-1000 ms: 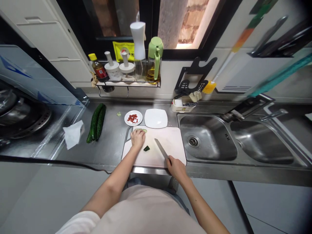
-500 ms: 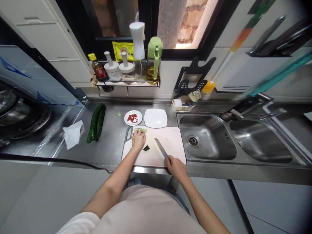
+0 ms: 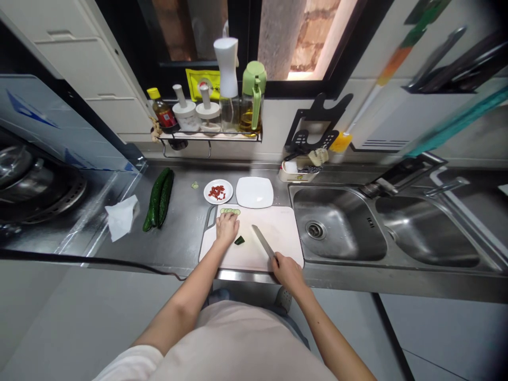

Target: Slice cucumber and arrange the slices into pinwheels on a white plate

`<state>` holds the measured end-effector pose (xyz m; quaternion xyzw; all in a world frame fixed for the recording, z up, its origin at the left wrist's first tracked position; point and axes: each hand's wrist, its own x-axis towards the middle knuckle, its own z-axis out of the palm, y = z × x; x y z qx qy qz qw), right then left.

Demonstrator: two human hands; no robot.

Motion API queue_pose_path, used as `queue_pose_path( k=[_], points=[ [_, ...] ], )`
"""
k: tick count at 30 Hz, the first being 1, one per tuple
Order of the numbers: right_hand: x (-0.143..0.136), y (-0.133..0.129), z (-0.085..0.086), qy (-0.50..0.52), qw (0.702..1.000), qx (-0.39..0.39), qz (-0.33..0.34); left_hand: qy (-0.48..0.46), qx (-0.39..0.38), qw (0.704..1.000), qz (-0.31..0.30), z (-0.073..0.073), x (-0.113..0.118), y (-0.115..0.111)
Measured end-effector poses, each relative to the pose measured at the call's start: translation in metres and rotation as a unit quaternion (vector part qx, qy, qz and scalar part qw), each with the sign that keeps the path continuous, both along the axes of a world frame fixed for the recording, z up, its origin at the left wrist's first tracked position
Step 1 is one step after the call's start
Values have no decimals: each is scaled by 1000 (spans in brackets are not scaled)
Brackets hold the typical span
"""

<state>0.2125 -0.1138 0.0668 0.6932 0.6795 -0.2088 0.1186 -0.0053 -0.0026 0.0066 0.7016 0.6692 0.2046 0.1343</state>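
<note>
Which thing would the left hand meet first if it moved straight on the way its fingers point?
The left hand would likely meet the row of green slices first; whether it touches them is unclear.

My feed is moderately bright. Warm light glows beyond the far window [image 3: 307, 45]; pale glints streak the steel surface [image 3: 180, 233] and sink [image 3: 349, 227]. Toward the edges shapes stretch, and at far right a teal strip [image 3: 456, 124] blurs below a dark corner.

White tissue [image 3: 121, 218] on steel counter [image 3: 182, 238]; green-lidded bottle [image 3: 254, 95] on wall rack [image 3: 238, 137]; double-basin sink [image 3: 345, 227].
</note>
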Motion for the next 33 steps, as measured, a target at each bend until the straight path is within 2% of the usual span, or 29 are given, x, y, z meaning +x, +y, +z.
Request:
queue_pose_path(
  k=[5,8,15,22,28,33],
  points=[
    [-1,2,1,-4,1000,-5,4,-23,6,999,36,0,-2,-12],
    [-1,3,2,-10,1000,-10,7,-66,21,996,60,-2,-5,-28],
    [-3,4,4,-12,1000,-15,12,-124,40,989,65,-10,-12,-67],
    [-5,6,7,-10,999,-41,12,-141,89,986,8,-15,-10,-78],
    [-5,7,6,-12,999,-35,25,-113,107,987,-28,-16,-4,-79],
    [-5,9,4,-9,999,-35,32,-133,117,982,-69,-20,-5,-77]
  ],
)
